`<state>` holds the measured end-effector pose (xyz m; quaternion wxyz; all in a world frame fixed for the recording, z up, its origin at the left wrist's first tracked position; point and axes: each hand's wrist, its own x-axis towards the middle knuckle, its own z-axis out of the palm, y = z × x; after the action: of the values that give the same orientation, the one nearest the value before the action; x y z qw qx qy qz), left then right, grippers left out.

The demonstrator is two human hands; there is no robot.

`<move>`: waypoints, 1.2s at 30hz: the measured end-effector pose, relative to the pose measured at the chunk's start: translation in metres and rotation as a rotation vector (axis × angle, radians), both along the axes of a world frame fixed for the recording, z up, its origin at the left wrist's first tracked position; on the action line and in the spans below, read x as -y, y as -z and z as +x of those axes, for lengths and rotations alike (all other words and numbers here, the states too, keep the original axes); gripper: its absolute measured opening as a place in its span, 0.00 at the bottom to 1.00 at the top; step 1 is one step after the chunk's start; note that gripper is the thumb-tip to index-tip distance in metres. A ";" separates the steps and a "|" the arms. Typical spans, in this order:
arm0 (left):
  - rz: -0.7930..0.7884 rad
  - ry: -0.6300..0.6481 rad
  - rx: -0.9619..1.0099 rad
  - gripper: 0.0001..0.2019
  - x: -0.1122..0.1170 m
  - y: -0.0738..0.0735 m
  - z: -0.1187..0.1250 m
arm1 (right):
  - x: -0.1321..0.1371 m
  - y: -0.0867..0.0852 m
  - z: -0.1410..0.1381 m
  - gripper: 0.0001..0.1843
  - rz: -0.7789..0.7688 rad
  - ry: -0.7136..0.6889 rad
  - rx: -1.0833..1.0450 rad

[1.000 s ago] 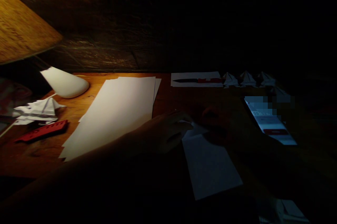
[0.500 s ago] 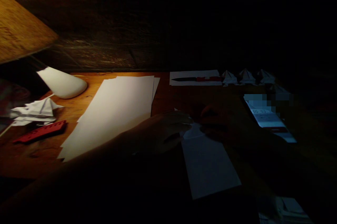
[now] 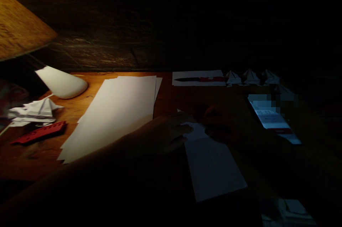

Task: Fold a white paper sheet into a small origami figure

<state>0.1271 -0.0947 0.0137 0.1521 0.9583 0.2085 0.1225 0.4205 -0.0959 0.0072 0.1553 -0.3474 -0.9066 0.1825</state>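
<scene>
A white paper sheet (image 3: 213,170) lies on a wooden desk (image 3: 171,93), its long axis slanting from the hands down and to the right, with a folded flap (image 3: 196,131) at its far end. Both hands meet at that flap. The left hand (image 3: 162,136) reaches in from the lower left, its forearm crossing the frame, while the right hand (image 3: 217,123) sits just beyond the flap in deep shadow. The left fingers (image 3: 181,123) curl over the near side of the fold. The hands are close together, but the shadow hides whether either one pinches the paper.

A stack of white paper (image 3: 114,116) lies just left of the left hand. Along the far edge of the desk, a dark-bladed knife (image 3: 200,79) with a red handle rests on a white backing sheet (image 3: 197,74), beside a row of three folded paper shapes (image 3: 249,77). A smartphone (image 3: 272,120), its lit screen partly pixelated, lies to the right of the right hand. At far left sit a crumpled paper fold (image 3: 33,111), a red perforated strip (image 3: 39,132) and a white cone-shaped lampshade (image 3: 61,83).
</scene>
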 end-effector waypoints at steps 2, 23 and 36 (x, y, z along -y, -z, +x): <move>0.011 -0.012 -0.012 0.13 0.001 -0.002 0.001 | 0.000 -0.002 0.000 0.18 -0.009 -0.001 0.017; 0.202 -0.159 -0.132 0.13 0.015 -0.017 0.004 | 0.007 -0.023 0.007 0.07 0.045 -0.032 0.022; 0.224 -0.289 -0.204 0.17 0.027 -0.022 0.007 | 0.010 -0.028 0.004 0.14 -0.019 0.004 0.037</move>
<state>0.1344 -0.1216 0.0353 0.0037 0.9368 0.3433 0.0675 0.4243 -0.1059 0.0356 0.1355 -0.3540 -0.9069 0.1841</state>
